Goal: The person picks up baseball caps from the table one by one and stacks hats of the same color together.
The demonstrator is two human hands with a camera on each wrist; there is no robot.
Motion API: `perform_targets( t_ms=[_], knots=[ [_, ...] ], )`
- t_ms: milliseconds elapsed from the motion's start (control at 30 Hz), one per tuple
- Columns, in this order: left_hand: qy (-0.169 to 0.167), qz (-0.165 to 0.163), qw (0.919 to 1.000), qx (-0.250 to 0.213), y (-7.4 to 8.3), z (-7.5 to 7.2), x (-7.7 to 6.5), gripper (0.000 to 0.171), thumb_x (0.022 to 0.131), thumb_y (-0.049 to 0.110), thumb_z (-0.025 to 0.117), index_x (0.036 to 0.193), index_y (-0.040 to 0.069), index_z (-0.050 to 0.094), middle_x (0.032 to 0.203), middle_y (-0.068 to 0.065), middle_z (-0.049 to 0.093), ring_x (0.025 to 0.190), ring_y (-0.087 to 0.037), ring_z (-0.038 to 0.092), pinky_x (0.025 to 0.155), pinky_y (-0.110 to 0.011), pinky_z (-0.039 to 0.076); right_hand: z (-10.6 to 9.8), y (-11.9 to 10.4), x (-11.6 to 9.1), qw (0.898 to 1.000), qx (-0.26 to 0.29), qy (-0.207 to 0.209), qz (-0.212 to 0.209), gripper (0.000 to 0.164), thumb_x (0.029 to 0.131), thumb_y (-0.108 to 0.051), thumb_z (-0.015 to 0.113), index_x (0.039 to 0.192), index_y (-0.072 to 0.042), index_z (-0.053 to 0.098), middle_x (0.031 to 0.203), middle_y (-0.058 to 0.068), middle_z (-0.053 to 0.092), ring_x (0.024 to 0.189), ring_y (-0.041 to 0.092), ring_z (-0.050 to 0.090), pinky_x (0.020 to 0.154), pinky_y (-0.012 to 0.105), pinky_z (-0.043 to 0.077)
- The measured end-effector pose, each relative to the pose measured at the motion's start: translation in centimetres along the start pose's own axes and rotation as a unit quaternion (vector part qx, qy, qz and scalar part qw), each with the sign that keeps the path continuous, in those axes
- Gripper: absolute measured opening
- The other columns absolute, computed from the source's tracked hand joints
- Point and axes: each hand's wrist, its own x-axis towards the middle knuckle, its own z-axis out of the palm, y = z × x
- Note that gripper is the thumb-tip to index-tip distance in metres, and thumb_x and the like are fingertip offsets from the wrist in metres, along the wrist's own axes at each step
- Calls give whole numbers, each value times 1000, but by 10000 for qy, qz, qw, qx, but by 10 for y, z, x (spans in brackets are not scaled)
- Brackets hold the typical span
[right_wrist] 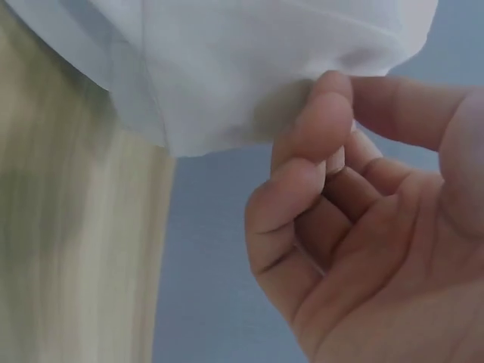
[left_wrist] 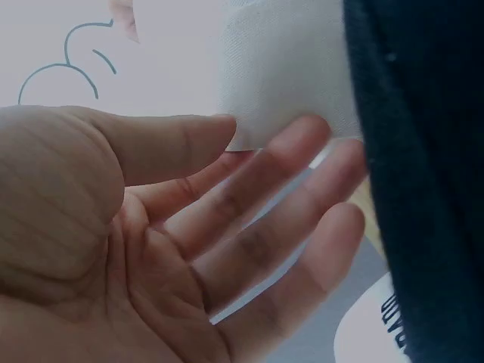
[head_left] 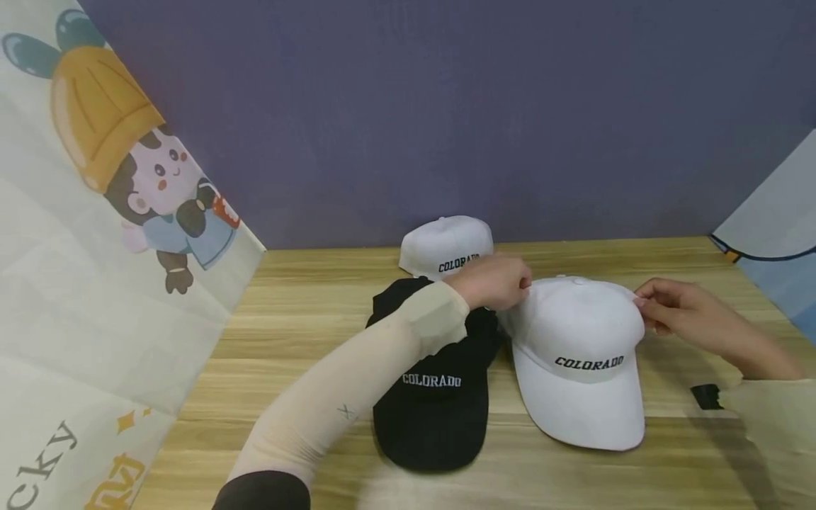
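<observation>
A white baseball cap [head_left: 580,326] with black COLORADO lettering faces me, brim toward the front. My left hand [head_left: 494,280] pinches its left side. In the left wrist view, the thumb and forefinger grip the edge of the white fabric [left_wrist: 287,68], the other fingers spread loosely. On the cap's right side, my right hand [head_left: 695,315] pinches the fabric between thumb and curled fingers [right_wrist: 318,125]. Left of it lies a black COLORADO cap [head_left: 433,432], partly covered by my left forearm. Behind that stands another white cap [head_left: 440,244], its lower right hidden by my left hand.
The caps are on a wood-grain table [head_left: 287,340]. A dark purple-grey wall [head_left: 446,120] rises at its back edge. Printed cartoon panels flank it, one at the left [head_left: 95,283] and one at the right [head_left: 784,205]. A small black object [head_left: 706,397] shows near my right sleeve.
</observation>
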Motion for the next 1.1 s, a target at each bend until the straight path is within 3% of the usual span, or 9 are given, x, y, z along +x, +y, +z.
perform_targets(
  t_ms=[133,267,367,500,633,733,833,967,1100],
  knots=[
    [-214,-130,9997,14,-2,2,1,21,91,26,50,73,16,49,70,3,49,66,-12,45,53,-24,34,5,1,3,9998,91,10,163,37,97,-37,41,110,-3,47,81,14,51,66,23,50,60,36,44],
    [-413,-240,9981,389,1,1,1,19,88,38,55,86,19,54,83,6,51,79,-11,47,62,-25,36,9,1,4,9996,224,21,196,38,98,-34,38,116,0,43,88,14,52,70,22,53,64,38,47],
    [-489,-464,9957,637,5,1,-1,42,86,48,54,118,20,51,109,10,53,97,-9,49,73,-25,38,11,1,5,9996,231,66,150,42,99,-33,37,122,2,38,92,16,51,71,22,54,64,38,47],
    [-475,-627,9948,649,14,3,-8,73,84,55,55,143,26,23,136,11,36,118,-7,40,84,-27,35,12,-7,4,9993,8,366,79,49,98,-37,39,127,2,31,100,18,47,73,22,53,62,37,46],
    [-649,-337,9965,406,25,7,-18,75,83,54,57,142,39,13,139,4,25,106,-9,47,75,-24,38,17,-24,1,9965,-241,785,-126,49,93,-37,49,125,-3,34,95,14,46,70,20,46,56,33,42],
    [-1002,-39,9934,563,33,12,-24,77,81,55,57,141,46,10,142,2,18,108,-10,45,73,-22,38,22,-35,-1,9953,-359,771,-471,44,89,-33,58,120,-8,39,88,11,43,66,18,41,53,32,36],
    [-1236,119,9876,965,37,16,-28,77,81,59,55,142,48,10,145,4,14,121,-11,34,80,-24,35,26,-40,-2,9923,-624,557,-910,46,82,-31,66,115,-12,41,85,9,39,64,16,39,53,30,34],
    [-1295,46,9846,1176,37,19,-29,78,80,62,54,142,48,10,145,5,14,119,-10,34,83,-27,35,32,-41,-2,9813,-1149,469,-1472,59,73,-33,75,118,-13,41,89,5,39,69,11,41,58,27,37],
    [-1319,124,9839,1200,34,17,-30,78,81,62,53,144,44,10,145,4,15,122,-13,34,86,-27,32,35,-40,-2,9743,-1416,557,-1662,66,71,-35,76,122,-11,41,94,4,39,74,10,41,61,27,39]
  ],
)
